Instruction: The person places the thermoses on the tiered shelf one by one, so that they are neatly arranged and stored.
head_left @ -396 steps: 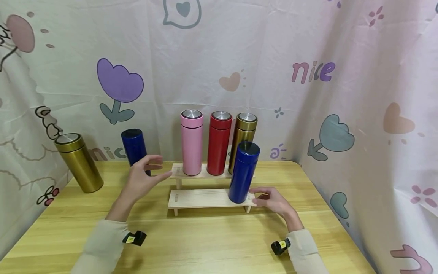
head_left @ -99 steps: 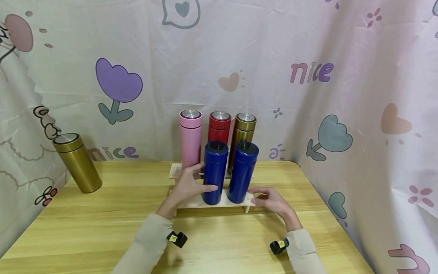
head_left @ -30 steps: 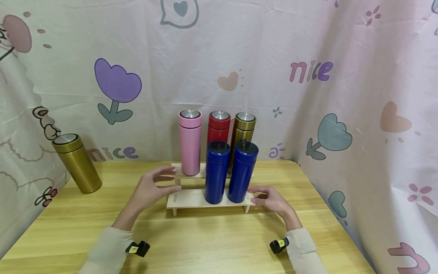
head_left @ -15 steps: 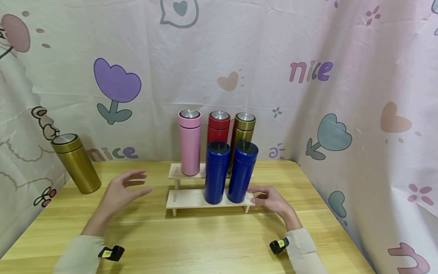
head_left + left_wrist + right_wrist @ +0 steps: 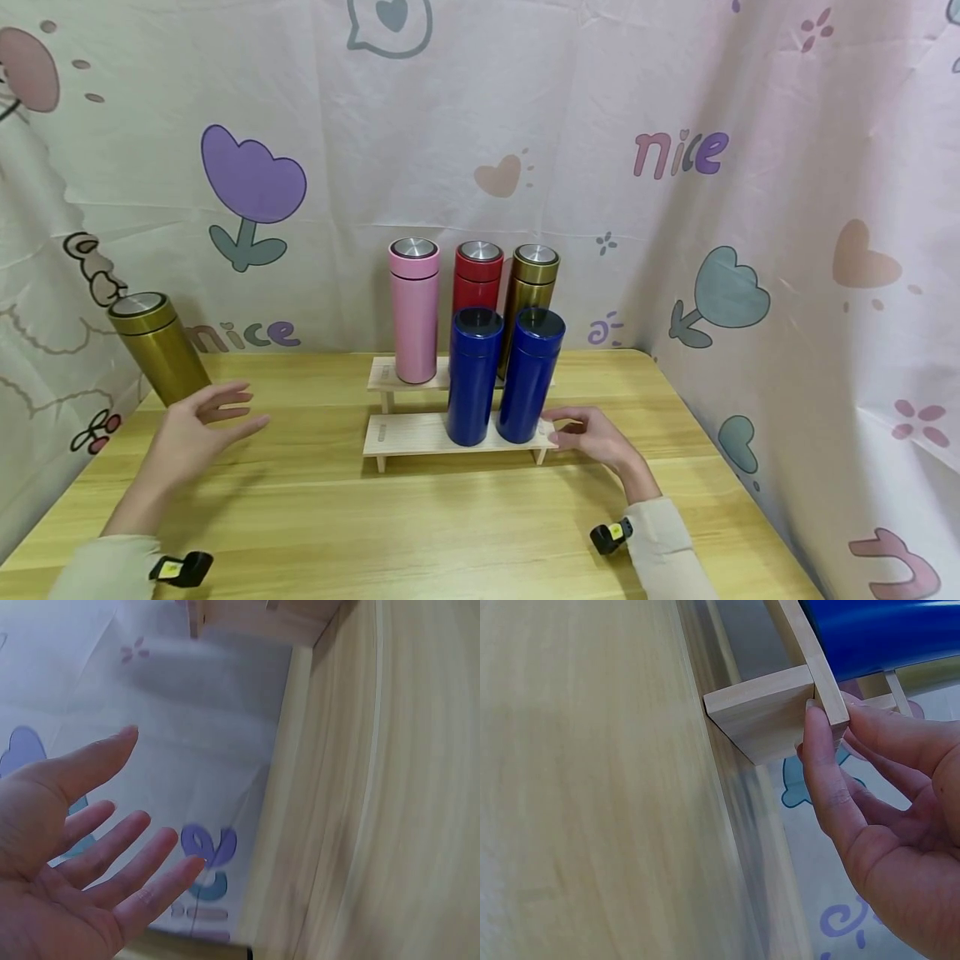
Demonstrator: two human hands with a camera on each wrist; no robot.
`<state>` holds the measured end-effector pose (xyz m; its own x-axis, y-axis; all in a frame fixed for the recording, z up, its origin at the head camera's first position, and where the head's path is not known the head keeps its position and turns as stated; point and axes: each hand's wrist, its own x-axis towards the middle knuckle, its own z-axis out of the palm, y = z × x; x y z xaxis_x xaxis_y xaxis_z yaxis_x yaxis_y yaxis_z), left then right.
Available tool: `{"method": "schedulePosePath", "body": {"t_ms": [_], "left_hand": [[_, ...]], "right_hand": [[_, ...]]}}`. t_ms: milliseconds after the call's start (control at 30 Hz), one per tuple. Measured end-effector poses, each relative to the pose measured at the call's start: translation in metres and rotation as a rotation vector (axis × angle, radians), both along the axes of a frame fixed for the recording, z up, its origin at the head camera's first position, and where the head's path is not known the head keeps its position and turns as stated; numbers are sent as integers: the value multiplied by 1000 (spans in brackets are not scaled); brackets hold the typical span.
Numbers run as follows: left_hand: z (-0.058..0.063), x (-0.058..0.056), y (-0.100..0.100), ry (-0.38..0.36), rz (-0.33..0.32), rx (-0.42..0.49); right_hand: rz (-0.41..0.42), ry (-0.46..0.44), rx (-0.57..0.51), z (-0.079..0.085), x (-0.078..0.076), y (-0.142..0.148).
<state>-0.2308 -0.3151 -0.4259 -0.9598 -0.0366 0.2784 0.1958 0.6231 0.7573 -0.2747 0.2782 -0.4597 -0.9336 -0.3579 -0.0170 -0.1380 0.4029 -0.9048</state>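
At the far left stands a gold thermos bottle [image 5: 161, 354], its lower part hidden behind my left hand [image 5: 183, 442]. That hand holds nothing; its fingers and thumb are spread in the left wrist view. My right hand [image 5: 600, 439] pinches the right end of a two-step wooden stand [image 5: 412, 435], thumb above and a finger beneath in the right wrist view. Two blue thermos bottles, a left one [image 5: 474, 383] and a right one [image 5: 528, 383], stand on the lower step. Behind them on the upper step are a pink [image 5: 415, 325], a red [image 5: 477, 283] and another gold thermos bottle [image 5: 534, 279].
The stand rests on a wooden table [image 5: 420, 533]. Patterned curtains [image 5: 585, 100] close off the back and both sides. A bare stretch of the lower step lies left of the blue bottles. Small black cameras are strapped to both wrists.
Earlier, my left hand set a second blue bottle on the lower step beside the first, then let go. Since then it has moved left to the gold bottle. My right hand has stayed at the stand.
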Motion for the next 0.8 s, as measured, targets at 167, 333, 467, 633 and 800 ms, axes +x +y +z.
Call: {"method": "schedulePosePath", "body": {"t_ms": [167, 333, 467, 633, 800], "left_hand": [[-2, 2, -17, 4, 30, 23], [-2, 2, -28, -13, 36, 37], [-1, 1, -36, -18, 65, 30], [-6, -2, -51, -23, 121, 46], [-12, -1, -67, -44, 188, 38]], "right_hand": [[4, 0, -10, 0, 0, 0], [1, -2, -11, -1, 0, 1], [-3, -2, -13, -1, 0, 1], [-5, -9, -16, -1, 0, 1], [-2, -6, -13, -1, -1, 1]]}}
